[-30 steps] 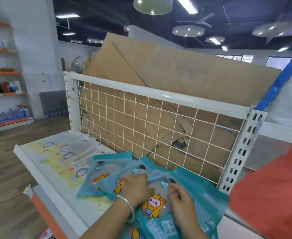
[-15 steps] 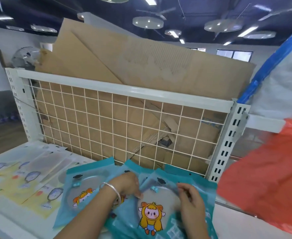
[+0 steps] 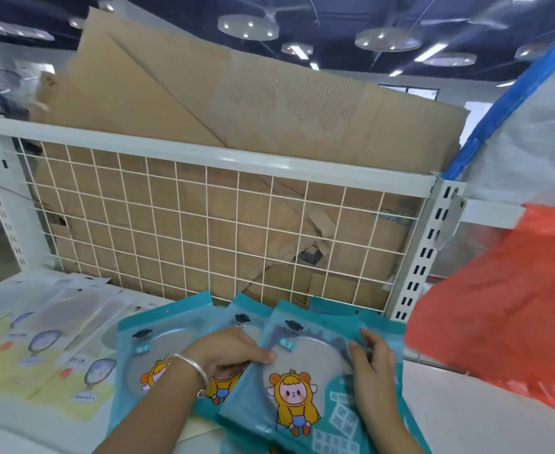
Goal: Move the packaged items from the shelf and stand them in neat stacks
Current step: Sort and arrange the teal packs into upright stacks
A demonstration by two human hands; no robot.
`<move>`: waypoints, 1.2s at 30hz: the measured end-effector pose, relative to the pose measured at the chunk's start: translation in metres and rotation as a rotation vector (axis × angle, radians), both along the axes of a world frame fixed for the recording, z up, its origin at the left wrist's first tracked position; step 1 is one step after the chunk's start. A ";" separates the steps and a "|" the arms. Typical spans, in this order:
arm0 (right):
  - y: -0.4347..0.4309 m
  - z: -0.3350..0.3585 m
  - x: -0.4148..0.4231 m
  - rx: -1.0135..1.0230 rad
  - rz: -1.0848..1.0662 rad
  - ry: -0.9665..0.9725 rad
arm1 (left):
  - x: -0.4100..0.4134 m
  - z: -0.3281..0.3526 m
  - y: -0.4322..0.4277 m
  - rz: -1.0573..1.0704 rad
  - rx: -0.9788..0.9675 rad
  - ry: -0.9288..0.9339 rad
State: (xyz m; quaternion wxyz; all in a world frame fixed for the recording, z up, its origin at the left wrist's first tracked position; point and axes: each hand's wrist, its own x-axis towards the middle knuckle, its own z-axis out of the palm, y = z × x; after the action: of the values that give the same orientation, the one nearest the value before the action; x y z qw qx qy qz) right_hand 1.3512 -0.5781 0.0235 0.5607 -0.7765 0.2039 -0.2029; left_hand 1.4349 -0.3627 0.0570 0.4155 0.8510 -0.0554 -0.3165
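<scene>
Several teal packages with a cartoon girl on them lie fanned out on the white shelf [image 3: 485, 417] in front of me. The top teal package [image 3: 305, 371] sits in the middle, tilted slightly. My left hand [image 3: 227, 352], with a silver bangle on the wrist, pinches its left edge with thumb and curled fingers. My right hand [image 3: 372, 362] grips its right edge. Another teal package [image 3: 151, 352] lies flat to the left, partly under my left arm.
Pale yellow packages [image 3: 50, 365] with mirror pictures lie flat on the shelf's left part. A white wire grid panel [image 3: 204, 224] backs the shelf, with flattened cardboard [image 3: 236, 103] behind it. A red plastic bag [image 3: 505, 322] hangs at the right.
The view has swung right and nearer. Both hands have shifted on the top teal package, which now lies more squared between them.
</scene>
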 end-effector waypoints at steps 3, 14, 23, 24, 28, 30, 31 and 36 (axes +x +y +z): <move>0.005 0.006 0.003 0.047 0.009 -0.029 | -0.003 -0.003 0.017 0.078 -0.166 0.115; -0.042 0.023 0.008 -0.514 0.225 0.645 | 0.007 -0.017 0.073 0.149 0.046 -0.081; -0.024 0.042 -0.011 0.033 0.310 0.594 | 0.007 -0.016 0.067 0.122 -0.006 -0.125; -0.020 0.044 -0.015 0.083 0.306 0.571 | 0.006 -0.017 0.068 0.134 -0.046 -0.105; -0.012 0.036 -0.019 0.194 0.237 0.494 | 0.008 -0.023 0.076 0.165 -0.161 -0.054; -0.008 0.028 -0.021 0.205 0.183 0.454 | 0.007 -0.025 0.078 0.159 -0.208 -0.046; -0.006 0.026 -0.022 0.225 0.152 0.425 | 0.005 -0.024 0.078 0.155 -0.242 -0.048; 0.000 0.027 -0.040 0.282 -0.017 0.180 | 0.001 -0.023 0.063 0.120 -0.341 -0.143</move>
State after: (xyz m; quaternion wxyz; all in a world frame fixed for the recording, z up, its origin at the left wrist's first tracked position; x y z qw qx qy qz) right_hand 1.3113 -0.5782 0.0500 0.6420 -0.7033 0.2861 -0.1066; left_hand 1.4363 -0.3001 0.0339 0.5668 0.7903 -0.0867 -0.2159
